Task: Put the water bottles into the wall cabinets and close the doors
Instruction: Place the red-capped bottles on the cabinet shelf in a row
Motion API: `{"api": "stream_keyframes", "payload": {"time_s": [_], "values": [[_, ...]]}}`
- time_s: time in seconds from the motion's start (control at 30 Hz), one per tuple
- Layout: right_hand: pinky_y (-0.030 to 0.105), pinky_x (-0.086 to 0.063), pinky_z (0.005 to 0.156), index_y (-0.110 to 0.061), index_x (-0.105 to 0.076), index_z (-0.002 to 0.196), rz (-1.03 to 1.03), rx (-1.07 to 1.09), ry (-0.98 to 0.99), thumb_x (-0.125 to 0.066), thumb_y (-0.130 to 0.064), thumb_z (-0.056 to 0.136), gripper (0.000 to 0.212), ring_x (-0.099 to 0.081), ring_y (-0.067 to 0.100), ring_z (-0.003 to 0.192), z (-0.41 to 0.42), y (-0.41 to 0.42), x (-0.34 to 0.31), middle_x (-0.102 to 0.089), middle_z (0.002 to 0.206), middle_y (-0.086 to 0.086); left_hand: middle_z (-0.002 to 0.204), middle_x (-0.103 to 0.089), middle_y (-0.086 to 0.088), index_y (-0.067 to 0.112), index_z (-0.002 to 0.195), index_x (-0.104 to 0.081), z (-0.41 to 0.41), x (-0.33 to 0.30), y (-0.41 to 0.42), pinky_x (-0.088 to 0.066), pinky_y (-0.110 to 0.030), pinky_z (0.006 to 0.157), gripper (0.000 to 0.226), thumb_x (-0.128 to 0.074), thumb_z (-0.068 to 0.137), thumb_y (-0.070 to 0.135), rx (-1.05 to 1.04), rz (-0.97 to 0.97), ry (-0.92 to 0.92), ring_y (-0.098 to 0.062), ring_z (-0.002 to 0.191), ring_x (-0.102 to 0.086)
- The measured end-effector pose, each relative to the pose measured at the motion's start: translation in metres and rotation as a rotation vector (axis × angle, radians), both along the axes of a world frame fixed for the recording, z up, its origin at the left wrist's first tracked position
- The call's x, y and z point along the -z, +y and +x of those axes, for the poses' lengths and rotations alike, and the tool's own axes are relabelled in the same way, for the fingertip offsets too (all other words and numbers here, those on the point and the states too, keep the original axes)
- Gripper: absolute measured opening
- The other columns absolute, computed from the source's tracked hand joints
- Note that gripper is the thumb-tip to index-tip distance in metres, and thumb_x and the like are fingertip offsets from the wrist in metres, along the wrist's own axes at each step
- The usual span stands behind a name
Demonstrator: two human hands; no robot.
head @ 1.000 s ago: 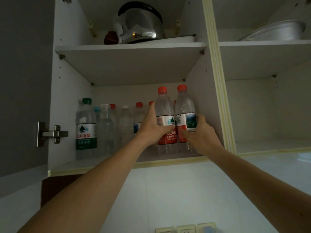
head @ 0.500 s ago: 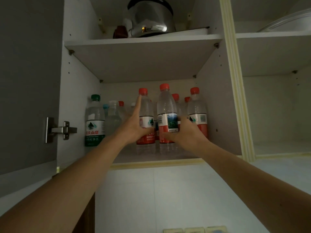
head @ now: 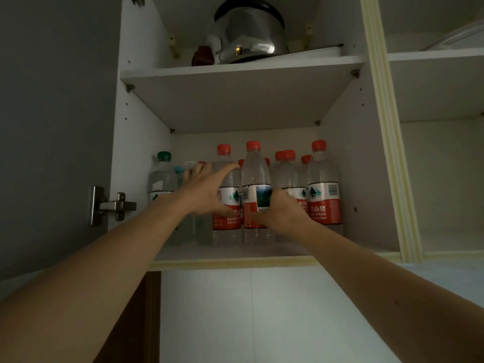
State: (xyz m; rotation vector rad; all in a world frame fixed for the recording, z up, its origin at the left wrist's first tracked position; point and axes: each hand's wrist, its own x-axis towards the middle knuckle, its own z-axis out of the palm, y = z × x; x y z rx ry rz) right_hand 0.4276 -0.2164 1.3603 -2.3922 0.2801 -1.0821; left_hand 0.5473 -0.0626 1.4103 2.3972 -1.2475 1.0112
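— So, reading anything on those labels?

— Making out "SPRING" under Chinese characters on the red label of the right-hand bottle (head: 324,184), plus a mountain logo and a barcode. Catching "NONGFU" in part on the bottle behind the left hand (head: 227,195). Showing a blue-green landscape picture and a barcode on the front bottle (head: 256,192); smaller print there too blurred to read.

— Counting how many?

— Counting about nine red caps, some only peeking out behind others, so not a sure figure. Adding one green-capped bottle (head: 161,176) at far left, one pale blue cap (head: 179,169) beside it, and a clear bottle or two half hidden by the left arm.

— Hands doing what?

— Right hand (head: 281,209) wrapping around the lower part of the front bottle, gripping it upright. Left hand (head: 207,189) spreading open, fingers splayed, hovering against the red-labelled bottle and its neighbours without closing on any.

— Sitting where?

— All standing on the lower shelf (head: 235,254) of the left wall cabinet, door (head: 52,127) hanging open on its metal hinge (head: 112,205). One steel kettle (head: 248,32) resting on the shelf above.
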Motion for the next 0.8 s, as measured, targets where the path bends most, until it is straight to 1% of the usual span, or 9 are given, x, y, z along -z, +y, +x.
{"api": "stream_keyframes", "payload": {"time_s": [0.1,0.23,0.33,0.43,0.53,0.63,0.73,0.8], "values": [[0.037,-0.055,0.095,-0.012,-0.052,0.136,0.025,-0.006,0.008,-0.078,-0.031,0.086,0.06,-0.064,0.022,0.11,0.008,0.003,0.0,-0.065,0.126,0.008,0.157,-0.024,-0.014,0.052,0.151,-0.01,0.006,-0.004,0.002,-0.009,-0.055,0.117,0.11,-0.08,0.068,0.063,-0.042,0.039,-0.018,-0.034,0.147,-0.011],[0.037,-0.054,0.095,-0.007,-0.047,0.136,0.061,0.025,0.031,-0.079,-0.029,0.085,0.063,-0.062,0.026,0.113,0.016,0.006,-0.002,-0.063,0.127,0.012,0.155,-0.025,-0.017,0.053,0.15,-0.012,0.017,-0.005,0.004,0.003,-0.056,0.118,0.106,-0.078,0.068,0.067,-0.083,0.047,-0.063,-0.033,0.148,-0.008],[0.035,-0.054,0.094,-0.007,-0.05,0.133,0.065,0.032,0.046,-0.077,-0.027,0.086,0.057,-0.062,0.027,0.112,0.022,0.008,-0.004,-0.063,0.126,0.012,0.159,-0.02,-0.02,0.053,0.151,-0.011,0.025,-0.006,0.002,0.01,-0.058,0.117,0.108,-0.076,0.067,0.071,-0.102,0.061,-0.103,-0.034,0.151,-0.001],[0.041,-0.055,0.097,-0.007,-0.052,0.132,0.089,0.017,0.045,-0.078,-0.025,0.087,0.055,-0.063,0.027,0.11,0.03,0.01,-0.005,-0.064,0.125,0.012,0.163,-0.011,-0.022,0.053,0.151,-0.008,0.035,-0.005,0.001,0.013,-0.059,0.116,0.109,-0.074,0.067,0.073,-0.115,0.073,-0.121,-0.035,0.152,0.006],[0.04,-0.054,0.097,-0.007,-0.054,0.13,0.09,0.027,0.041,-0.077,-0.025,0.087,0.052,-0.063,0.027,0.111,0.035,0.013,-0.004,-0.063,0.125,0.012,0.164,-0.007,-0.022,0.053,0.152,-0.003,0.043,-0.003,0.001,0.016,-0.057,0.115,0.108,-0.07,0.07,0.075,-0.136,0.083,-0.146,-0.034,0.152,0.01],[0.035,-0.054,0.091,-0.008,-0.058,0.125,0.073,0.041,0.051,-0.076,-0.023,0.089,0.043,-0.064,0.025,0.107,0.039,0.013,-0.005,-0.065,0.122,0.011,0.165,-0.006,-0.021,0.052,0.153,0.0,0.048,-0.002,0.001,0.018,-0.056,0.115,0.108,-0.066,0.071,0.077,-0.144,0.095,-0.172,-0.034,0.152,0.012],[0.031,-0.051,0.082,-0.009,-0.059,0.122,0.082,0.032,0.056,-0.075,-0.022,0.09,0.039,-0.059,0.02,0.094,0.043,0.013,-0.006,-0.064,0.111,0.005,0.165,-0.005,-0.02,0.05,0.154,0.006,0.051,-0.002,0.001,0.016,-0.058,0.115,0.111,-0.063,0.072,0.08,-0.167,0.109,-0.198,-0.033,0.152,0.013],[0.029,-0.049,0.08,-0.009,-0.059,0.122,0.087,0.028,0.046,-0.075,-0.022,0.089,0.039,-0.059,0.019,0.095,0.044,0.012,-0.006,-0.063,0.111,0.005,0.165,-0.004,-0.02,0.047,0.155,0.01,0.053,0.0,-0.001,0.017,-0.057,0.115,0.114,-0.062,0.073,0.08,-0.169,0.101,-0.205,-0.033,0.152,0.014]]}}
